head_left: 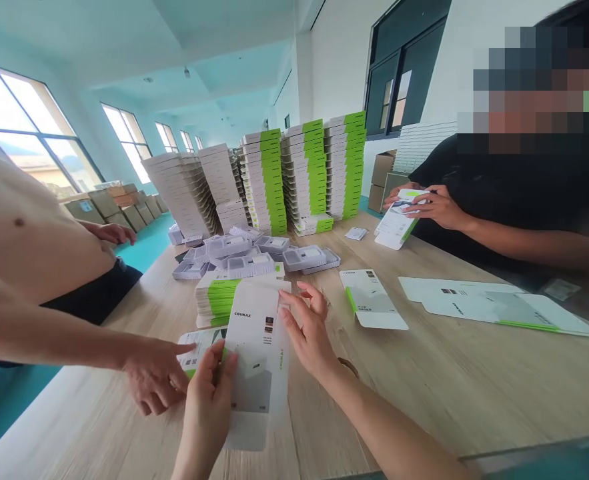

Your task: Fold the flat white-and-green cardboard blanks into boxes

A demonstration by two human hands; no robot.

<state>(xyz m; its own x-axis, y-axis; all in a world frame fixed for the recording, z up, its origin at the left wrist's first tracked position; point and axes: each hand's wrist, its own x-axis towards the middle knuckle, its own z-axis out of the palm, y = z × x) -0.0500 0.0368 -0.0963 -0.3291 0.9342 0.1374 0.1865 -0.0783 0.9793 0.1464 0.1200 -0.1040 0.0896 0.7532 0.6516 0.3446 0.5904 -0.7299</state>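
A white and grey cardboard box (251, 360) with a green side strip and end flaps stands out in front of me, tilted above the table. My left hand (211, 390) is closed on its left edge, thumb on the front face. Against the upper right edge, the index finger and thumb of my right hand (309, 327) grip the box, while its other fingers are raised. Behind it lies a stack of white and green boxes (217, 300). Another printed box (201, 343) lies to the left, partly hidden, with a co-worker's hand (157, 373) at it.
Clear plastic trays (249, 257) lie heaped before tall stacks of boxes (301, 173). Right of my hands are an open-flapped box (371, 300) and flat cartons (494, 307). Across the table, a person in black (524, 193) handles another box (401, 217). A second person (39, 227) stands at left.
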